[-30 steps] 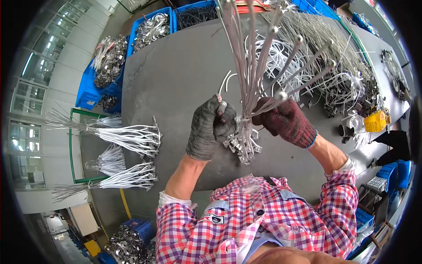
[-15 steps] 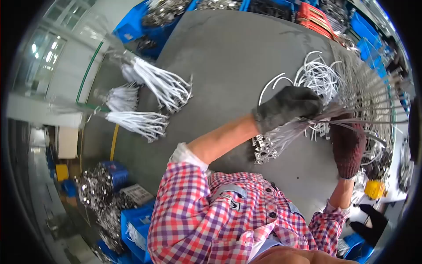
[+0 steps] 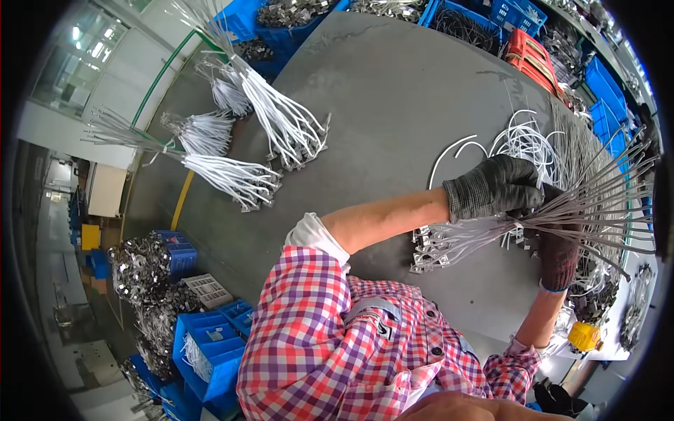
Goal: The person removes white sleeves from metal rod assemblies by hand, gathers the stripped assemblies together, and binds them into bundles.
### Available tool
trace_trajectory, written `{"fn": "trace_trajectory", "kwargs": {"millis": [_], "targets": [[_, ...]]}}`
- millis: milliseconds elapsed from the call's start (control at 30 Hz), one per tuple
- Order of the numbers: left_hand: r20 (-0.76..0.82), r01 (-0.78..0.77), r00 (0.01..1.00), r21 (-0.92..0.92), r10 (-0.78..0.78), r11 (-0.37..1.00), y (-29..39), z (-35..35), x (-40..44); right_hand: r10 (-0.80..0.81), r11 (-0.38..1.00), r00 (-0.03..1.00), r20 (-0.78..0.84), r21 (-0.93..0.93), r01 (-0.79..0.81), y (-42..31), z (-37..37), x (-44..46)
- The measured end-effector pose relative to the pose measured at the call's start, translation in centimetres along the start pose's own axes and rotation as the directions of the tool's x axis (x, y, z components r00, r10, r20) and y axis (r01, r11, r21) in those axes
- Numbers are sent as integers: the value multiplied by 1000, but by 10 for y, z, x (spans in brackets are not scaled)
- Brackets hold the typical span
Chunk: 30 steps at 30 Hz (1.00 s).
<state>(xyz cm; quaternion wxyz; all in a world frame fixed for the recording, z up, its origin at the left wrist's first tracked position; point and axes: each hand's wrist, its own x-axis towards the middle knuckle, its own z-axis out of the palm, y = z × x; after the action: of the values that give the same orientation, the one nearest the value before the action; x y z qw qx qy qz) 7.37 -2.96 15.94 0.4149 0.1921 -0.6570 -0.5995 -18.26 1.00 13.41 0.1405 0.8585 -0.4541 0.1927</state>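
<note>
A bundle of thin cables (image 3: 474,235) lies sideways at the right of the grey table, its metal connector ends to the left and grey wires fanning right. My left hand (image 3: 495,188), in a dark grey glove, has its fingers closed at the upper side of the tied part. My right hand (image 3: 559,256), in a dark red glove, is round the bundle from below, partly hidden by the wires. Loose white cables (image 3: 523,140) lie just beyond my hands.
Tied white cable bundles (image 3: 228,179) rest at the table's left edge near a green frame (image 3: 158,81). Blue crates (image 3: 460,24) and a red object (image 3: 531,59) line the far side. A yellow container (image 3: 584,337) sits at the right. The grey table (image 3: 372,98) extends between them.
The bundle has turned from upright to sideways and moved right with both hands. The view has swung left, showing more of the left bundles and crates.
</note>
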Motion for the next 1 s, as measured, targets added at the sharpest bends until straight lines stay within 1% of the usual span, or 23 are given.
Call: {"fn": "trace_trajectory", "kwargs": {"millis": [67,100,133,200,267,300,333,367,400,433,467,500,533,567,600,633,667,733,833,867,933,967,1000], "targets": [[-33,-22,999,-140,18,990,2,4,3,48,995,996,-80,92,-40,-2,7,-3],[-30,-27,999,-135,23,990,2,4,4,295,876,956,-11,402,-265,-5,8,-5],[-67,-60,996,-76,54,995,3,5,4,289,877,957,-13,404,-259,-9,7,-5],[-98,-87,992,-19,85,996,4,7,-3,292,799,930,224,478,-366,-16,4,-7],[-110,-129,984,103,140,986,5,4,0,322,717,867,380,501,-485,-14,-4,-4],[-145,-126,982,-9,123,992,-8,9,2,338,669,830,444,508,-543,-13,-10,-2],[-113,-138,983,43,142,989,-14,5,2,377,670,837,397,507,-542,-13,-14,2],[-74,-130,988,85,137,988,-2,3,2,484,625,858,170,619,-476,-15,-15,5],[-46,-115,992,122,121,986,10,1,-1,577,592,815,-46,711,-379,-21,-19,9],[-15,-131,991,127,134,983,19,3,-1,656,227,754,46,940,-255,-34,-32,20],[-6,-57,998,17,57,998,26,6,-2,578,17,774,259,944,-328,-47,-60,39],[7,28,1000,-92,-27,995,30,9,-2,535,-165,748,392,917,-363,-60,-64,54],[24,29,999,-87,-27,996,30,11,-1,465,-342,721,514,855,-390,-67,-67,61],[13,4,1000,-68,-3,998,30,12,0,475,-345,719,508,859,-379,-62,-62,57],[-1,-23,1000,-50,23,998,28,11,0,405,131,822,400,865,-485,-55,-53,52],[11,-25,1000,-29,26,999,26,10,1,272,585,899,343,683,-437,-50,-47,50],[12,-27,1000,-27,28,999,27,9,0,271,586,901,340,684,-434,-51,-44,47],[-6,-47,999,84,48,995,34,8,-2,398,378,899,184,860,-344,-59,-43,46],[23,-9,1000,127,6,992,29,3,-1,421,253,857,296,869,-424,-63,-60,49],[23,-12,1000,129,9,992,30,4,-1,420,255,859,293,870,-422,-66,-69,49],[-24,100,994,-90,-103,991,34,6,-3,418,556,882,219,706,-439,-75,-83,49],[-24,101,994,-89,-103,991,33,5,-3,418,555,882,218,707,-438,-77,-82,50],[-40,144,988,-138,-151,980,32,5,-4,321,783,947,30,554,-283,-79,-82,49]]}}
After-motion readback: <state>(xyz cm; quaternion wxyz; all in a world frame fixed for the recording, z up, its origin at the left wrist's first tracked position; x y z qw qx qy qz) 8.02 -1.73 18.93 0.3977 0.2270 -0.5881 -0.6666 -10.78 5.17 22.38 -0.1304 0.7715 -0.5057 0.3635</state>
